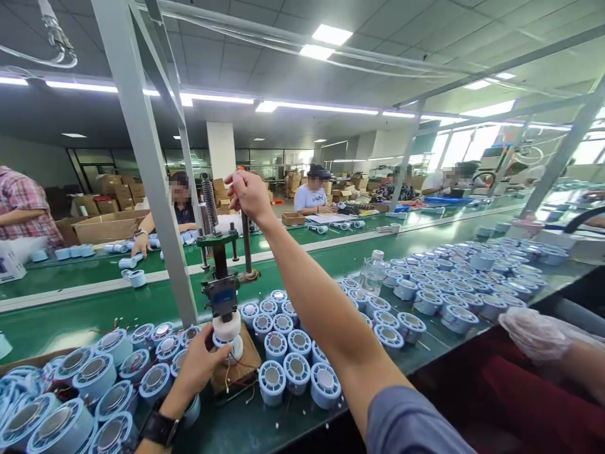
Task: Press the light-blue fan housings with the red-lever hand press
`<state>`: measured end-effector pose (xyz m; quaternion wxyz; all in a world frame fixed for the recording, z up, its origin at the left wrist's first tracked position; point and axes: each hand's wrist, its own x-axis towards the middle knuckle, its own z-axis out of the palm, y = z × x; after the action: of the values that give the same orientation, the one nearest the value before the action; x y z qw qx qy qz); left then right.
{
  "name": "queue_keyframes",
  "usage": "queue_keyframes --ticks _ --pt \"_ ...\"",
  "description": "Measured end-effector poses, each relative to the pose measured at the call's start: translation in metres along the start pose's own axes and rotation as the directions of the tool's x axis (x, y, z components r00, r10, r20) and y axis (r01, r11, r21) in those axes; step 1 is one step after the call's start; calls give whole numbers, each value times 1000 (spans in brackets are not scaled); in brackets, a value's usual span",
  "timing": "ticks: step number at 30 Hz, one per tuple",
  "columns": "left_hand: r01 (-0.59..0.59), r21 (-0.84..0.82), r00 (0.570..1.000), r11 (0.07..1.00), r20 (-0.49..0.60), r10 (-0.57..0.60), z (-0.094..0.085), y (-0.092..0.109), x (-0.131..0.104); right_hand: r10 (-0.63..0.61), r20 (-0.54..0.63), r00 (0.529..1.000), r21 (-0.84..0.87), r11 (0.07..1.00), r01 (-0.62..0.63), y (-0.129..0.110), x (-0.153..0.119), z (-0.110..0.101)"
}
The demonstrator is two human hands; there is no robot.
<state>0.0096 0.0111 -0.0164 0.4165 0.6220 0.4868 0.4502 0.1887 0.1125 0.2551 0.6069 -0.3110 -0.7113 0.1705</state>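
Note:
A hand press [222, 293] with a spring on top stands on a wooden base [248, 359]. Its white round head [227, 326] is down on a light-blue round part [221, 341]. My left hand [203, 359], with a black watch on the wrist, grips this part from the left, thumb in front. Raised at the top of the press lever [246, 243], my right hand [248, 192] is closed round the lever's end. Thin red and yellow wires hang beside the base.
Many light-blue round parts [271, 376] cover the bench on both sides of the press. A clear bottle [373, 271] stands to the right. A grey post [146, 157] rises behind the left parts. A person's gloved hand [532, 331] is at the right edge; others sit across the green belt.

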Motion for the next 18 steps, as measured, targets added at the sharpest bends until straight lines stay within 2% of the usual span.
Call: queue_keyframes --ticks 3,8,10,12,14,15,16,18 --pt "4 -56 999 998 51 -1 6 0 9 -12 -7 1000 14 1000 12 2 -2 1" --pt "1 -121 994 993 109 13 3 -8 9 24 -27 999 57 998 -22 3 2 8" --pt "-5 -87 993 996 116 15 2 -12 6 79 -44 996 62 995 -76 -7 3 4" --pt "-20 -29 994 999 104 23 2 -16 3 75 -53 996 56 996 -72 -25 -11 -9" --pt "-33 11 995 999 95 32 4 -20 3 -40 -39 998 24 999 41 -46 -51 -26" --pt "-40 18 995 999 96 38 5 -22 3 -111 -32 993 -18 994 110 -53 -83 -32" --pt "-49 20 994 999 98 47 6 -24 3 -192 -28 981 -70 979 189 -56 -122 -37" --pt "-67 21 994 998 91 65 7 -27 4 -264 -88 961 -242 941 237 -48 -212 -35"
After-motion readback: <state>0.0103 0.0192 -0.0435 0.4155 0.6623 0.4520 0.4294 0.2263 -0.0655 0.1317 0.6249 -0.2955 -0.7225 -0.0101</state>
